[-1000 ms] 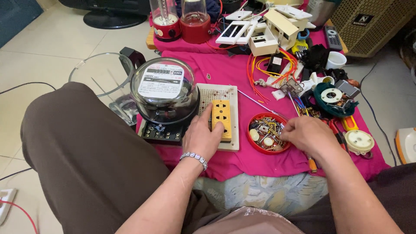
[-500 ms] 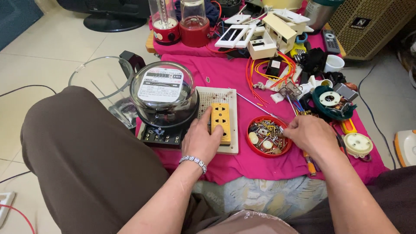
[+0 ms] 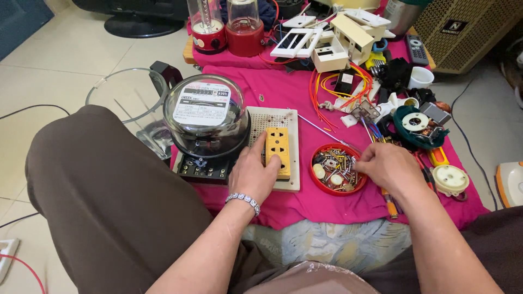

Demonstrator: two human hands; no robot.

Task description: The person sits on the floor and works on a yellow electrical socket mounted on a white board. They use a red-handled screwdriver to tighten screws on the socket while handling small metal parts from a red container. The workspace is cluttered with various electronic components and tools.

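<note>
A pink cloth (image 3: pixel 305 95) is spread over a tiled floor and crowded with electrical parts. The left hand (image 3: pixel 255 174) is laid flat, fingers (image 3: pixel 256 146) loosely spread, on a yellow socket block (image 3: pixel 277 149) whose long axis runs away from the person, set on a white perforated board (image 3: pixel 286 117) beside a glass-domed meter (image 3: pixel 206 114). The right hand (image 3: pixel 389 166) is curled, fingers pinched together at the rim of a red dish of small parts (image 3: pixel 332 170).

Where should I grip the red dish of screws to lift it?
Probably the red dish by its near rim, coming from the front: it is shallow and round, the right hand covers its right edge, and the perforated board lies close on its left.
</note>
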